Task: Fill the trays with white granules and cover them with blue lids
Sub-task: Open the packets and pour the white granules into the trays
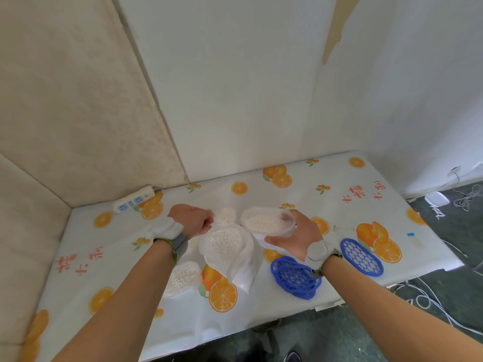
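Here, a person stands at a surface (300, 194) covered in an orange-print cloth, midway through filling. The right hand (298, 237) lifts a clear tray (269, 222), fingers curled under its near side; it is partly filled with white granules. The left hand (192, 220) is curled loosely beside an open bag (227, 246) of granules lying at the middle of the surface; whether it pinches the bag's rim or holds granules cannot be told.

Another filled tray (183, 276) sits near the front edge, partly hidden by the left forearm, and a third heap of granules (227, 215) shows just behind the bag. None wears a lid yet. Two blue lids (295, 276) lie stacked near the front edge, and a third lid (362, 257) lies further right.

The step in hand looks like topping up the held tray. Next, it needs setting down level, then a lid fetched.

A power strip (134, 199) lies at the back-left corner. The bag's loose mouth could spill if knocked.
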{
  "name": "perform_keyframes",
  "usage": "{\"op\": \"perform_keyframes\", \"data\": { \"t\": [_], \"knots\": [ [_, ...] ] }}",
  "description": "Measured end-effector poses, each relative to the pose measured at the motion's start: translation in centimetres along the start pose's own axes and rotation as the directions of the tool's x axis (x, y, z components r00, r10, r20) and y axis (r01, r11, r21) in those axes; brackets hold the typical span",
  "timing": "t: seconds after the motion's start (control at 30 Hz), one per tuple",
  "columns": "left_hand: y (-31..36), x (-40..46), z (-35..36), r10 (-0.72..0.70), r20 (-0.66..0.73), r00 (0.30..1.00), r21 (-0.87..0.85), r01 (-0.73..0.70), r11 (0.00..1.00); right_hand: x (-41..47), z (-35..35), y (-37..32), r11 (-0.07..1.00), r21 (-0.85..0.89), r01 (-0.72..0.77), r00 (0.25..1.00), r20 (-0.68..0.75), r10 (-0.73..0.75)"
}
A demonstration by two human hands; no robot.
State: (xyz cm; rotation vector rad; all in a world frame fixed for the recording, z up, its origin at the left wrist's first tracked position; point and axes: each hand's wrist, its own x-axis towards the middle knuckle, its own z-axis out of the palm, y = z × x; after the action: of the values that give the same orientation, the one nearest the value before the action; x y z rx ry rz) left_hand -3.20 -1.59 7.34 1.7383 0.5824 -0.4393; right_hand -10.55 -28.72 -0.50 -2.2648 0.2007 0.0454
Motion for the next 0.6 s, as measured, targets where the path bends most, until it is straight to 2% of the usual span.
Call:
{"op": "perform_keyframes", "data": {
  "t": [0.17, 0.3, 0.47, 0.6],
  "knots": [
    [1.7, -1.8, 4.1, 0.120, 0.067, 0.991, -0.036, -0.117, 0.992, -0.3, 0.0, -0.3, 1.000, 0.011, -0.001, 1.000, -0.001, 0.001],
    [1.4, -2.5, 7.1, 0.247, 0.136, 0.959, 0.148, -0.267, 0.952, -0.5, -0.2, 0.0, 1.000, 0.026, -0.010, 1.000, 0.003, 0.010],
    [0.6, -3.6, 9.1, 0.469, 0.240, 0.850, 0.433, -0.526, 0.732, -0.5, -0.7, 0.9, 0.999, 0.035, -0.033, 0.999, -0.014, 0.033],
    [0.3, -3.8, 9.2, 0.542, 0.373, 0.753, 0.572, -0.647, 0.505, -0.4, -0.9, 1.4, 0.999, 0.030, -0.040, 0.999, -0.017, 0.041]
  ]
}}
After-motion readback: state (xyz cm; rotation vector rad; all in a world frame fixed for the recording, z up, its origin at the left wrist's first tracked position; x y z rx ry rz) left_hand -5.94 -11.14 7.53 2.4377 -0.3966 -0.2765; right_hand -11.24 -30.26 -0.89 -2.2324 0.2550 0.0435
